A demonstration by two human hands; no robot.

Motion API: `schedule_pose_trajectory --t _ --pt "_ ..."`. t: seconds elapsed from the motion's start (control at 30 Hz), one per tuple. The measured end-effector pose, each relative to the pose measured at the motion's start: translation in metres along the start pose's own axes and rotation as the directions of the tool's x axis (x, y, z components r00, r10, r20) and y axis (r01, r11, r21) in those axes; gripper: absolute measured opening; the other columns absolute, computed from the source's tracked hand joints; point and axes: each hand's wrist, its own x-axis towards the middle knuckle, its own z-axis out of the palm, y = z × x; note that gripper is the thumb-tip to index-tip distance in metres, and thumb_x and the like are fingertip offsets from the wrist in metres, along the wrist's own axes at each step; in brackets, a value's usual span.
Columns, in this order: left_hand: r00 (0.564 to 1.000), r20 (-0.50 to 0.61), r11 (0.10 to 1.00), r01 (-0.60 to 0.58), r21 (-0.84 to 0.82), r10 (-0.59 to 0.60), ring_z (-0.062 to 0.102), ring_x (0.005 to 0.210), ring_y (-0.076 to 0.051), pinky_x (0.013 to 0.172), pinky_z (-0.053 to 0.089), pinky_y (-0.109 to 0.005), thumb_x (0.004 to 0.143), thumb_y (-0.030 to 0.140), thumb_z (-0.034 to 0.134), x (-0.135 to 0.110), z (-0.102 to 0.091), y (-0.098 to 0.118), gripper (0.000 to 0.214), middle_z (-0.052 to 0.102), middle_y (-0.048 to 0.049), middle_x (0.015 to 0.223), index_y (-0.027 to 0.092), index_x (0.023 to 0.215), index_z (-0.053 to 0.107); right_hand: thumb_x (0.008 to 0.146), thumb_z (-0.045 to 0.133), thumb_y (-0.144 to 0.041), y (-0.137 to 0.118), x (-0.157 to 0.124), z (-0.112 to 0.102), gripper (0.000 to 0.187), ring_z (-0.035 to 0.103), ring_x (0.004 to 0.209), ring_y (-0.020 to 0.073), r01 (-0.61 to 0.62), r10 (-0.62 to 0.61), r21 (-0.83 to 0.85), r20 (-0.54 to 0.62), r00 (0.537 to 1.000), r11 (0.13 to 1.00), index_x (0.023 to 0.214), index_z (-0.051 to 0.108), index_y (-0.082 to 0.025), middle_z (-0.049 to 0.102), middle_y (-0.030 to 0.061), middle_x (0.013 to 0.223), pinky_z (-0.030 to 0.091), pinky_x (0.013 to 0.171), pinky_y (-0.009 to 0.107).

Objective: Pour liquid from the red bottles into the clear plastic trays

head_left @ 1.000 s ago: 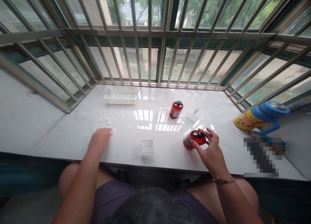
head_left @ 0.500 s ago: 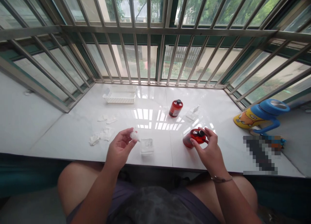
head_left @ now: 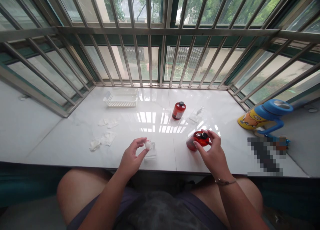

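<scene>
Two red bottles (head_left: pixel 179 110), one white plastic basket (head_left: pixel 120 99), five cotton pads (head_left: pixel 108 138), two hands (head_left: pixel 130 158).

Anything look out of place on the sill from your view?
Yes: the tilted red bottle under the right hand is tipped over, unlike the upright red bottle. Crumpled white wipes also lie loose on the white sill, outside the white plastic basket.

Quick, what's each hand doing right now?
Left hand: closed, pinching a small white wad.
Right hand: closed, holding a red bottle.
</scene>
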Motion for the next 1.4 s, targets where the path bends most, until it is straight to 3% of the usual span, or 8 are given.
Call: schedule_pose_trajectory --t 0.17,0.37,0.5,0.73,0.9,1.1,1.3,1.4 --pt "0.995 0.097 0.982 -0.007 0.188 -0.012 0.063 0.146 -0.031 0.123 0.051 -0.054 0.103 0.041 0.068 -0.008 -0.004 0.002 0.045 0.07 -0.0111 0.151 0.03 0.146 0.062 0.093 0.079 -0.058 0.0 0.001 0.0 0.082 0.066 0.138 0.0376 0.013 -0.013 0.019 0.01 1.0 1.0 0.158 0.042 -0.024 0.062 0.0177 0.156 0.058 0.112 0.06" --pt "0.984 0.164 0.963 0.02 0.268 -0.066 0.056 0.153 -0.036 0.13 0.042 -0.057 0.082 0.039 0.091 0.0 0.004 -0.013 0.084 0.06 -0.0137 0.163 0.028 0.157 0.055 0.094 0.082 -0.046 -0.026 -0.014 -0.01 0.07 0.048 0.155 0.0425 0.222 -0.237 -0.106 -0.16 0.958 0.969 0.152 0.048 -0.027 0.055 0.0173 0.161 0.04 0.126 0.075" --pt "0.987 0.155 0.97 0.012 0.242 -0.051 0.063 0.145 -0.034 0.126 0.046 -0.054 0.082 0.039 0.091 0.006 0.018 -0.021 0.069 0.068 -0.0125 0.152 0.027 0.144 0.064 0.098 0.078 -0.033 -0.054 -0.043 0.004 0.046 0.067 0.135 0.0366 0.342 -0.341 0.087 -0.03 0.94 0.936 0.139 0.057 -0.033 0.072 0.0118 0.133 0.056 0.116 0.066" --pt "0.978 0.206 0.986 -0.054 0.16 0.021 0.068 0.136 -0.032 0.12 0.052 -0.051 0.078 0.025 0.089 0.004 0.056 -0.014 0.064 0.071 -0.0104 0.143 0.026 0.138 0.066 0.1 0.074 -0.037 -0.075 -0.072 0.066 0.058 0.06 0.149 0.0317 -0.05 -0.126 0.423 0.377 0.918 0.905 0.147 0.041 -0.03 0.067 0.0156 0.152 0.048 0.125 0.061" --pt "0.972 0.227 0.986 -0.094 0.135 0.061 0.07 0.13 -0.031 0.116 0.055 -0.049 0.077 0.014 0.081 0.003 0.069 -0.013 0.061 0.073 -0.0083 0.139 0.027 0.134 0.067 0.096 0.076 -0.04 -0.062 -0.073 0.086 0.062 0.052 0.155 0.0319 -0.105 -0.082 0.465 0.366 0.927 0.879 0.148 0.043 -0.03 0.067 0.0148 0.149 0.043 0.127 0.063" --pt "0.976 0.218 0.983 -0.053 0.175 0.014 0.068 0.134 -0.033 0.119 0.052 -0.052 0.076 0.02 0.088 0.003 0.069 -0.017 0.066 0.071 -0.0103 0.142 0.026 0.138 0.065 0.088 0.085 -0.04 -0.038 -0.078 0.089 0.073 0.072 0.121 0.0287 -0.128 -0.024 0.454 0.314 0.949 0.882 0.141 0.036 -0.028 0.07 0.0079 0.121 0.051 0.118 0.058" --pt "0.976 0.216 0.982 -0.068 0.174 0.029 0.068 0.133 -0.033 0.118 0.054 -0.051 0.076 0.029 0.095 0.003 0.069 -0.017 0.068 0.071 -0.0086 0.141 0.027 0.136 0.065 0.093 0.074 -0.027 -0.045 -0.078 0.086 0.085 0.034 0.165 0.031 -0.052 -0.174 0.494 0.401 0.899 0.868 0.162 0.023 -0.029 0.06 0.0154 0.156 0.028 0.134 0.063" --pt "0.977 0.21 0.98 -0.067 0.188 0.027 0.068 0.134 -0.032 0.119 0.053 -0.051 0.076 0.023 0.092 0.003 0.07 -0.018 0.067 0.071 -0.0085 0.142 0.027 0.137 0.064 0.094 0.07 -0.023 -0.043 -0.078 0.087 0.072 0.057 0.147 0.0307 -0.024 -0.171 0.476 0.362 0.916 0.879 0.154 0.03 -0.028 0.068 0.012 0.131 0.04 0.128 0.061"
